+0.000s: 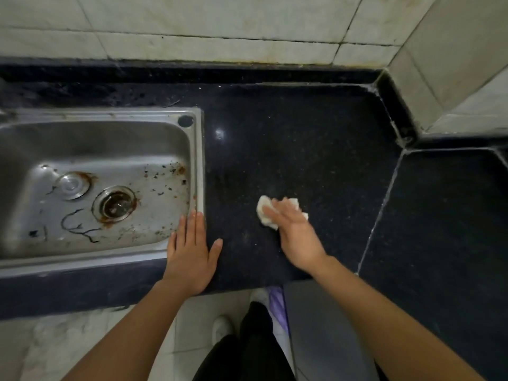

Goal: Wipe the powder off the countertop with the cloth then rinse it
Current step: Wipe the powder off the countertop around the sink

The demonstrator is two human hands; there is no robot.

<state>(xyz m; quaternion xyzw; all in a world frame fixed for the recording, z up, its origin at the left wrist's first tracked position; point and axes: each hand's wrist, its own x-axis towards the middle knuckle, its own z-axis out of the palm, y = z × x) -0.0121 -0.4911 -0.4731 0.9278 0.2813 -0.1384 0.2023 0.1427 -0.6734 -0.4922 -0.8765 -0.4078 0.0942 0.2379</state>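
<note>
— Forearms (384, 312) are being reached in from the near edge. What is being done at the far end of them?
— Wiping. A white cloth (264, 215) is being pressed onto the dark countertop (316, 138) under the right hand (295, 229). The fingers are being laid nearly straight over it rather than curled round it (nothing is being pinched, as far as can be seen).
— And where is the cloth lying against that hand?
— Bunched beneath the fingers and palm, with its edges poking out past the fingertips and to the right of the knuckles.
— How is the stroke best being handled?
— Probably with even pressure and overlapping passes drawn toward the sink (200, 166), so that powder (too faint to be made out) is being gathered, not scattered. The left hand (189, 254) is being rested flat and empty at the sink's near corner, fingertips on its rim, well apart from the cloth.
</note>
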